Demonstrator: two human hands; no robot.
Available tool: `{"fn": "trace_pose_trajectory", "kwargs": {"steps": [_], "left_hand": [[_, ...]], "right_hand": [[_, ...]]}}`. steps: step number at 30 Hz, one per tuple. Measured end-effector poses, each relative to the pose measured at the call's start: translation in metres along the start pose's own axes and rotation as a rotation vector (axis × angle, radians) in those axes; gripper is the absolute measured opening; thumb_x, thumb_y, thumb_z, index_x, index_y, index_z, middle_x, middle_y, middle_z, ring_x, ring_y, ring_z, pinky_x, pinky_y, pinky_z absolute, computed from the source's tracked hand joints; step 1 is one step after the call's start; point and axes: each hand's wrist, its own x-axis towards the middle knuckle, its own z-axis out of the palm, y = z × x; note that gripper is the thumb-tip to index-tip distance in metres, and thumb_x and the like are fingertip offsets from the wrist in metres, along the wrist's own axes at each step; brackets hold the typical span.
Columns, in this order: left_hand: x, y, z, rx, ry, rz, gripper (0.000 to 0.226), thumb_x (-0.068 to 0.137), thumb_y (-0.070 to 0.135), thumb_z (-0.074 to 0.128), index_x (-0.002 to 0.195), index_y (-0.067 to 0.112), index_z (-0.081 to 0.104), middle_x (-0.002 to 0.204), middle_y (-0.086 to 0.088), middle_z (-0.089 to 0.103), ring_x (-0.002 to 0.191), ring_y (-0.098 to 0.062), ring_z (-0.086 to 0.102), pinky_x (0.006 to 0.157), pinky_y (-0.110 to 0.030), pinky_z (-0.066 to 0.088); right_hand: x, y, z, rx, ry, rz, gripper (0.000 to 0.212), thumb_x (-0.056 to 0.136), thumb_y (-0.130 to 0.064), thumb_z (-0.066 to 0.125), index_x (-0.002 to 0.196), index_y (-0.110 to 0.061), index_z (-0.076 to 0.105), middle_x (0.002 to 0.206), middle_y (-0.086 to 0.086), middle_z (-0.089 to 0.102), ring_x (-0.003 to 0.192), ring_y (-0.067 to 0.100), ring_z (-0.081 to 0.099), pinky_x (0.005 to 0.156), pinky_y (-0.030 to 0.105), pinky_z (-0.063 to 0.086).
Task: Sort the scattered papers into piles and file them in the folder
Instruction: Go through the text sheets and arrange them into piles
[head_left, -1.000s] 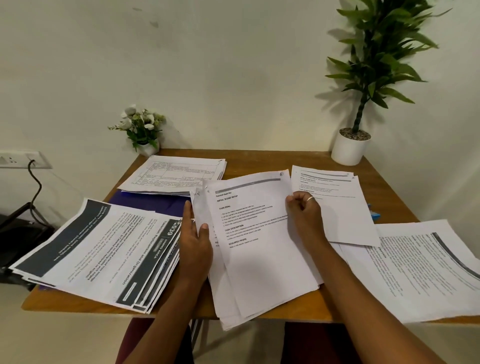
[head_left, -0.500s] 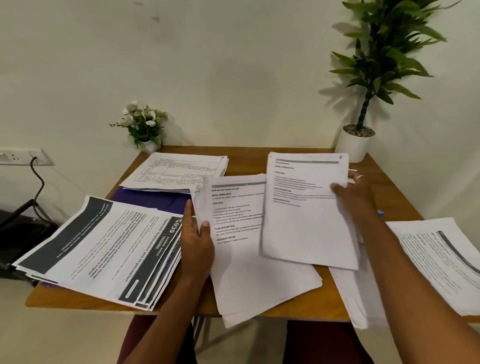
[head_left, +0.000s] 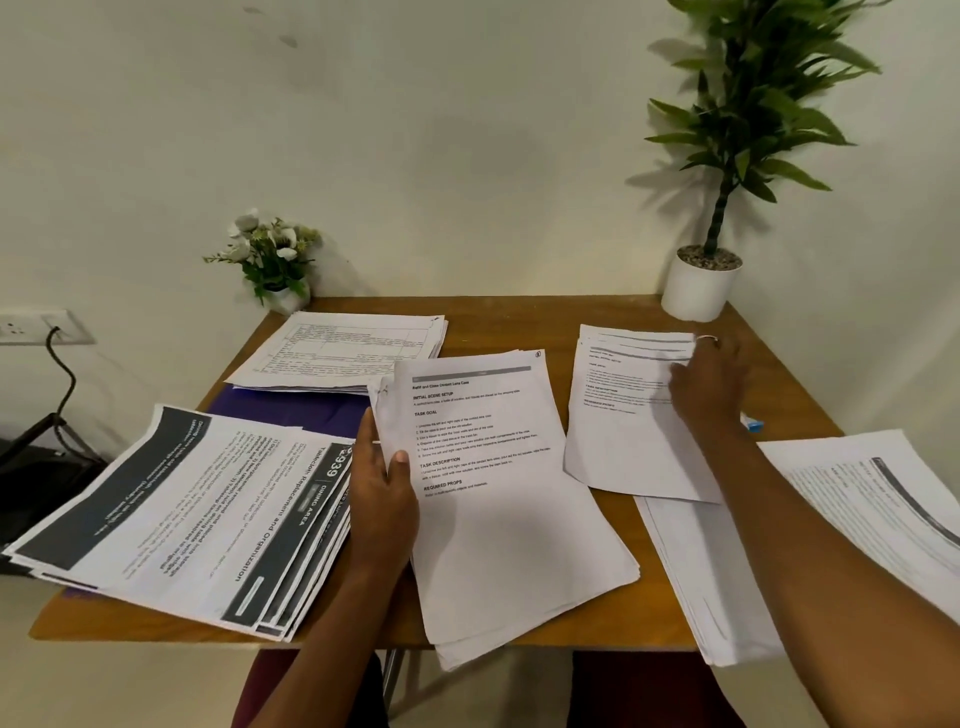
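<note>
Printed papers lie in piles on a wooden table (head_left: 519, 322). My left hand (head_left: 384, 488) holds the left edge of the middle pile (head_left: 509, 519), thumb on its top sheet. My right hand (head_left: 711, 384) rests flat on the back-right pile (head_left: 618, 431), on the sheet now lying there. A pile with dark headers (head_left: 197, 519) fans out at the left. Behind it a pile of table forms (head_left: 343, 353) lies on a purple folder (head_left: 291, 410), mostly covered. More sheets (head_left: 883, 509) and a blank-faced stack (head_left: 696, 566) sit at the right, partly under my right arm.
A small white flower pot (head_left: 275, 260) stands at the table's back left corner and a tall potted plant (head_left: 701, 286) at the back right. A small blue object (head_left: 754, 425) peeks out beside my right wrist. A wall socket with a black cable (head_left: 52, 338) is at the left.
My right hand lifted the top sheet off the middle pile, carried it right and laid it on the back-right pile. My left hand stayed on the middle pile's edge.
</note>
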Motion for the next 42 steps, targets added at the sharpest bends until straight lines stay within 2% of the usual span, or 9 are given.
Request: {"fn": "trace_pose_trajectory", "kwargs": {"steps": [7, 10, 14, 23, 27, 30, 34, 38, 42], "left_hand": [[-0.002, 0.003, -0.001, -0.07, -0.002, 0.003, 0.057, 0.106, 0.015, 0.052, 0.155, 0.037, 0.033, 0.132, 0.011, 0.059, 0.111, -0.012, 0.068, 0.075, -0.026, 0.061], [-0.003, 0.005, -0.002, -0.101, 0.012, -0.007, 0.054, 0.106, 0.015, 0.05, 0.154, 0.035, 0.034, 0.128, 0.012, 0.061, 0.107, -0.009, 0.07, 0.071, -0.026, 0.061], [-0.004, 0.007, -0.002, -0.097, 0.018, -0.008, 0.053, 0.106, 0.015, 0.05, 0.154, 0.034, 0.035, 0.127, 0.01, 0.062, 0.103, -0.008, 0.07, 0.07, -0.027, 0.061], [-0.003, 0.004, -0.002, -0.077, 0.023, 0.005, 0.051, 0.107, 0.017, 0.048, 0.155, 0.03, 0.035, 0.13, 0.007, 0.061, 0.105, -0.003, 0.069, 0.07, -0.025, 0.061], [-0.003, 0.003, -0.002, -0.092, 0.031, 0.002, 0.05, 0.107, 0.021, 0.048, 0.154, 0.034, 0.036, 0.136, 0.003, 0.059, 0.115, -0.015, 0.067, 0.083, -0.038, 0.062], [-0.004, 0.007, -0.001, -0.117, 0.03, -0.016, 0.051, 0.107, 0.013, 0.047, 0.154, 0.03, 0.037, 0.136, 0.004, 0.06, 0.117, -0.015, 0.066, 0.086, -0.034, 0.062], [-0.004, 0.007, -0.001, -0.096, 0.044, -0.004, 0.051, 0.105, 0.022, 0.047, 0.154, 0.032, 0.036, 0.139, 0.003, 0.059, 0.121, -0.016, 0.064, 0.094, -0.044, 0.059], [-0.004, 0.007, -0.002, -0.076, 0.031, -0.007, 0.05, 0.107, 0.015, 0.048, 0.153, 0.031, 0.037, 0.124, 0.012, 0.063, 0.103, -0.009, 0.071, 0.07, -0.027, 0.061], [-0.005, 0.009, -0.002, -0.059, 0.029, 0.026, 0.05, 0.107, 0.013, 0.047, 0.155, 0.025, 0.037, 0.124, 0.013, 0.062, 0.101, 0.002, 0.068, 0.068, -0.019, 0.058]], "right_hand": [[-0.076, -0.09, -0.011, 0.583, -0.6, -0.008, 0.04, 0.089, -0.033, 0.077, 0.125, -0.017, 0.068, 0.109, -0.009, 0.07, 0.094, 0.006, 0.068, 0.084, 0.024, 0.053], [-0.103, -0.1, 0.0, 0.85, -0.537, 0.122, 0.033, 0.088, -0.004, 0.076, 0.119, -0.009, 0.068, 0.095, -0.01, 0.072, 0.075, -0.007, 0.07, 0.063, 0.009, 0.052], [-0.115, -0.104, 0.002, 0.798, -0.32, 0.046, 0.029, 0.085, -0.011, 0.08, 0.113, -0.014, 0.071, 0.091, -0.015, 0.068, 0.077, -0.008, 0.065, 0.064, 0.0, 0.044], [-0.12, -0.093, 0.006, 0.523, -0.518, -0.066, 0.036, 0.087, -0.034, 0.079, 0.077, -0.01, 0.055, 0.072, -0.001, 0.055, 0.067, 0.019, 0.056, 0.064, 0.033, 0.041], [-0.117, -0.091, 0.0, 0.966, -0.546, 0.124, 0.02, 0.089, -0.015, 0.078, 0.107, -0.009, 0.074, 0.093, -0.005, 0.077, 0.088, 0.013, 0.075, 0.08, 0.026, 0.06], [-0.107, -0.089, 0.002, 1.175, -0.527, 0.363, 0.02, 0.089, -0.017, 0.078, 0.109, -0.015, 0.074, 0.103, 0.0, 0.079, 0.098, 0.024, 0.075, 0.091, 0.042, 0.06], [-0.09, -0.084, 0.001, 1.371, -0.451, 0.537, 0.023, 0.096, -0.02, 0.071, 0.118, -0.014, 0.071, 0.109, 0.004, 0.077, 0.098, 0.023, 0.075, 0.085, 0.041, 0.061], [-0.065, -0.07, -0.003, 1.514, -0.327, 0.679, 0.027, 0.1, -0.02, 0.064, 0.125, -0.01, 0.064, 0.121, 0.012, 0.072, 0.103, 0.024, 0.069, 0.085, 0.038, 0.061], [-0.063, -0.058, 0.002, 1.551, -0.397, 0.734, 0.03, 0.106, -0.017, 0.053, 0.134, -0.01, 0.06, 0.123, 0.012, 0.071, 0.113, 0.028, 0.069, 0.091, 0.041, 0.059]]}}
